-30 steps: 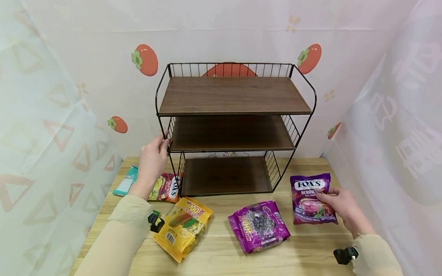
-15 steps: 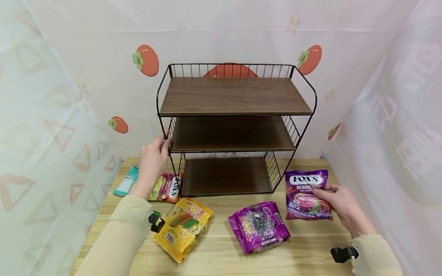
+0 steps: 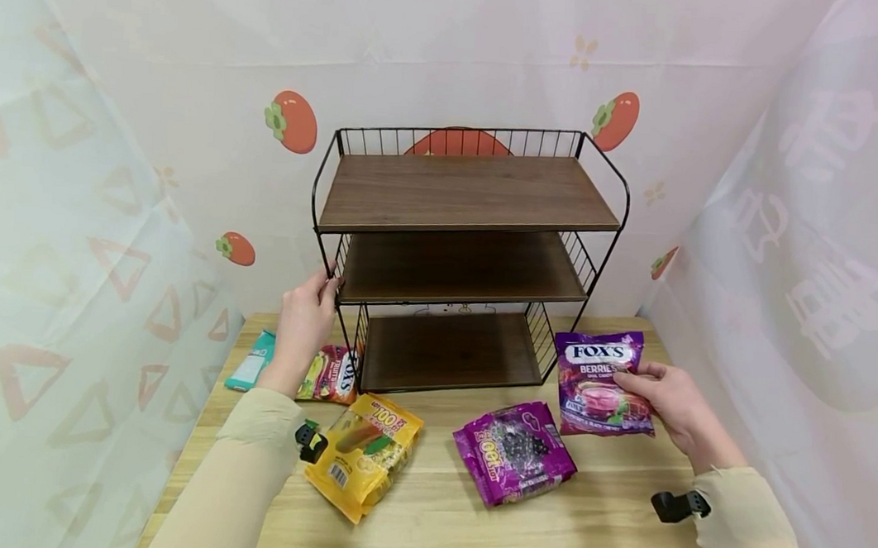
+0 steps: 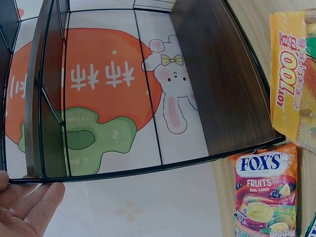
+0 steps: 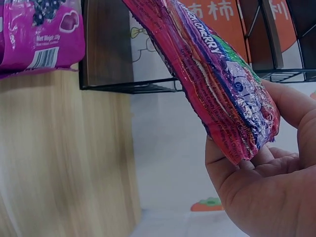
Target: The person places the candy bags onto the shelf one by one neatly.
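Note:
In the head view, my right hand [image 3: 666, 402] pinches a purple bag of Fox's Berries oval candy [image 3: 600, 390] by its right side, thumb on the front. The right wrist view shows the candy bag [image 5: 212, 79] tilted, clear of the table, with thumb and fingers on opposite faces. My left hand [image 3: 306, 317] grips the left side of a black wire shelf rack [image 3: 469, 193] with brown boards, at the middle shelf. In the left wrist view, fingers of the left hand [image 4: 29, 207] lie against the rack's frame; part of that hand is out of view.
On the wooden table [image 3: 426, 513] lie a yellow candy bag [image 3: 366, 452] and a purple grape candy bag [image 3: 515, 452] before the rack. A Fox's Fruits bag [image 3: 329, 373] and a teal packet [image 3: 251, 361] lie at the left. Patterned cloth walls surround the table.
My right hand has moved left and slightly away from me with the Fox's Berries bag, bringing it nearer the rack's right side. My left hand has stayed on the rack.

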The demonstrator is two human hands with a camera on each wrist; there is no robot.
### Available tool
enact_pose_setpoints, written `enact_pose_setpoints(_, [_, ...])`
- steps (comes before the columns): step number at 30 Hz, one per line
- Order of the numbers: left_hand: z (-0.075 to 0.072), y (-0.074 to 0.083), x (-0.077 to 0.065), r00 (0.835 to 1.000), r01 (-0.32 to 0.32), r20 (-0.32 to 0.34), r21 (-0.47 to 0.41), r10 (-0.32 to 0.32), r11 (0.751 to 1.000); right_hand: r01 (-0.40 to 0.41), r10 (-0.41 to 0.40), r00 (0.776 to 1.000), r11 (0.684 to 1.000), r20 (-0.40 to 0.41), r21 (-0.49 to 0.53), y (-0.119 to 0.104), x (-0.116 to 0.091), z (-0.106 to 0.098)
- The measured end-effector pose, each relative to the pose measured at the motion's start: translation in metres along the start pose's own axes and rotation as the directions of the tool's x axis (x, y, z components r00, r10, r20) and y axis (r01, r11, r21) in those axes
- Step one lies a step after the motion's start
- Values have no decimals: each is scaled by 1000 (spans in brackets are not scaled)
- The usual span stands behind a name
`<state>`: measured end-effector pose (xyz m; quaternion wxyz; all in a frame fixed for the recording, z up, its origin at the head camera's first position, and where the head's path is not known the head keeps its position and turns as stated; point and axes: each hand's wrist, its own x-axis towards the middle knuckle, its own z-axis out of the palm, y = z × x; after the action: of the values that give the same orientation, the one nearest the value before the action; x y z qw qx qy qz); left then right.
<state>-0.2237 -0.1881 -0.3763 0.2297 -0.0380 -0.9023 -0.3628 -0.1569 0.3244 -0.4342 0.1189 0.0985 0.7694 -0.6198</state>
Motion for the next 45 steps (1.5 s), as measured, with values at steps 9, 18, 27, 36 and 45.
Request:
enact_pose_setpoints(9, [0, 0, 0, 1000, -1, -2, 0, 1, 1000, 1, -1, 1000, 1000, 23, 9, -8, -3, 7])
enact_pose_setpoints(18, [0, 0, 0, 1000, 4, -11, 8, -4, 1000, 28, -30, 998, 999, 57, 39, -14, -5, 12])
enact_pose_setpoints(27, [0, -1, 0, 1000, 8, -1, 4, -8, 1000, 52, -57, 995, 996, 82, 67, -22, -10, 18])
enact_pose_setpoints(36, [1, -1, 0, 1000, -1, -7, 7, 1, 1000, 95, -102, 989, 993, 111, 67, -32, -13, 28])
enact_pose_setpoints(45, [1, -1, 0, 1000, -8, -7, 2, 8, 1000, 117, -122, 984, 992, 129, 44, -40, -12, 38])
